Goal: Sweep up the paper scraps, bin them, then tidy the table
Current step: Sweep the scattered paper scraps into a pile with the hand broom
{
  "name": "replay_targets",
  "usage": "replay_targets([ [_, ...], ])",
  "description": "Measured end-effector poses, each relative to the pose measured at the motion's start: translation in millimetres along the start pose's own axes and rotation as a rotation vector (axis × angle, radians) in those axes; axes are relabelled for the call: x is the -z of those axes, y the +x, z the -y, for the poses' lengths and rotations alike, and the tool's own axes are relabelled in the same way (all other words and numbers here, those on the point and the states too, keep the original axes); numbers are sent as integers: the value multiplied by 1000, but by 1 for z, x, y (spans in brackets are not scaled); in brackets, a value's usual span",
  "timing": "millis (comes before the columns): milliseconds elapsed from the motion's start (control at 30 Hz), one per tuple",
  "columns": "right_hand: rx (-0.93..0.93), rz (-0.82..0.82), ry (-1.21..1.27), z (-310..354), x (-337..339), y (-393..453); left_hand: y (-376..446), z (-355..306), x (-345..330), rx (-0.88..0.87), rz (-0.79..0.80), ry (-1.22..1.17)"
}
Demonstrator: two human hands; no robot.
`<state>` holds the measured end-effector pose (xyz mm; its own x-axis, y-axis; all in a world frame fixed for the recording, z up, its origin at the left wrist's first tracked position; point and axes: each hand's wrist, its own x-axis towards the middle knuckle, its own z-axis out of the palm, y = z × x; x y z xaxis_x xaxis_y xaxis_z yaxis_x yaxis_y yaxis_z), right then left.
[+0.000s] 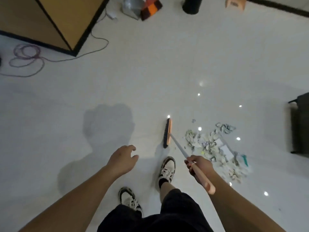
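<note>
My right hand (198,166) grips the pink handle of a broom, whose orange head with dark bristles (167,133) rests on the white floor just ahead of my right shoe. A pile of pale crumpled paper scraps (215,148) lies on the floor to the right of the broom head, with a teal-edged piece at its right side. My left hand (122,158) hovers in the air left of the broom, fingers loosely curled, holding nothing. A black cylindrical bin (191,5) stands at the far top of the view.
A wood-topped table with black edging (55,22) fills the top left. A purple cable (26,56) loops on the floor beside it. A metal dustpan (131,7) and an orange-black brush (150,8) lie at the top. A dark chair (300,124) stands at the right edge.
</note>
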<state>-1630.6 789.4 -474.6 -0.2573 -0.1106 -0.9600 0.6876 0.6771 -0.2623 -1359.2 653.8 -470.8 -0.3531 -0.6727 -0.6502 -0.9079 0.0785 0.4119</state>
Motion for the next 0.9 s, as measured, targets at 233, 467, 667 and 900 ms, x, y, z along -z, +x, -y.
replay_targets([
  [233, -41, -71, 363, 61, 133, 37, 78, -146, -24, -169, 162, 260],
  [467, -6, -257, 457, 83, 182, 16, 129, -292, -20, -400, 216, 422],
  [667, 11, -133, 563, 113, 187, -2, 165, -389, -12, -549, 246, 527],
  [900, 50, 38, 889, 192, 171, 47, 238, -454, -9, -689, 385, 689],
])
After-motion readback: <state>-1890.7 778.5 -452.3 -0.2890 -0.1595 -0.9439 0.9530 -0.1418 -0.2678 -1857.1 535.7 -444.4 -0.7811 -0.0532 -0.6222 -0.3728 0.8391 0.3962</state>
